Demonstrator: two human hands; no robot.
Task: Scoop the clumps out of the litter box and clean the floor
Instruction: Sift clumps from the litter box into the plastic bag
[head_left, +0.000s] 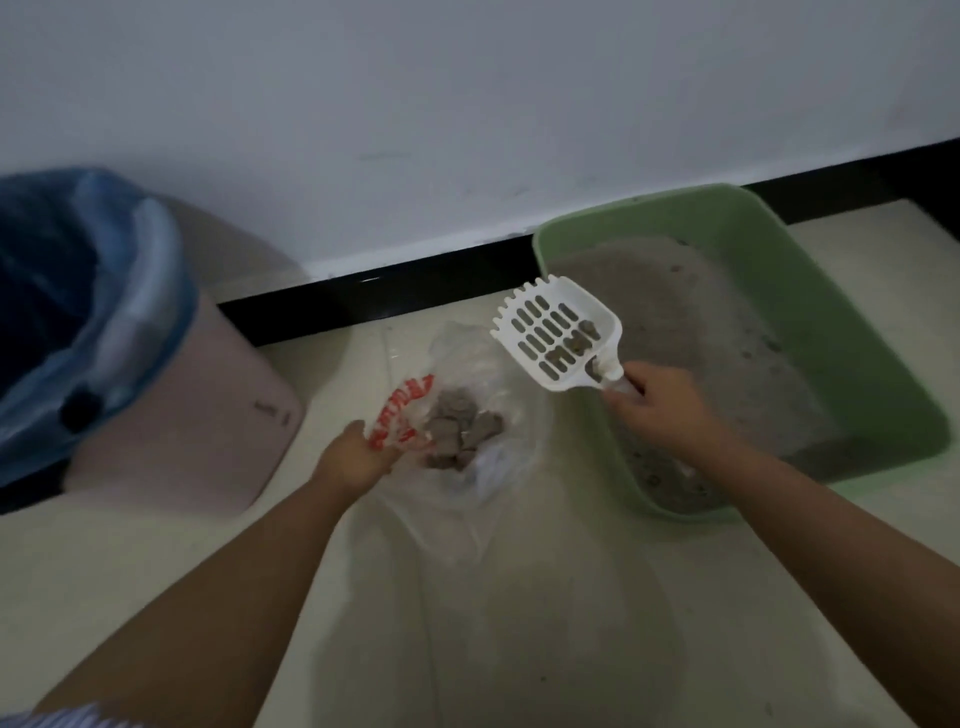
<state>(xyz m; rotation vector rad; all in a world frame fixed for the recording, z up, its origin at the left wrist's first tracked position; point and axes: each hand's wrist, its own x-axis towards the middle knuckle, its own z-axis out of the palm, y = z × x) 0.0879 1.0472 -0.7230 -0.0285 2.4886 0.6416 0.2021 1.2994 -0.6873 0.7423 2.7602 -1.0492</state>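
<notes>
Nearest the camera, two bare forearms are reaching forward over a pale tiled floor, and a striped sleeve is showing at the bottom left corner. Between the arms the floor is lying open, with part of a clear plastic bag spreading across it.

The left hand is gripping the bag's near-left edge, fingers curled round the plastic where red lettering is printed, so the mouth is gaping upward. Grey clumps are sitting inside the bag, just right of that hand.

The right hand is closing round the handle of a white slotted scoop, its fingers wrapped tightly. The scoop is hanging above the gap between bag and litter box, tilting with its toothed edge pointing away and to the left — a few small brown-grey lumps are resting in its deep end near the handle.

The green litter box is standing to the right, its near-left corner just beside the bag, its far corner close to the black baseboard. Grey litter is covering its bottom, speckled with darker bits.

To the left, well apart from the bag, a pink bin lined with a blue bag is crowding that side — the white wall is closing off the far edge.
</notes>
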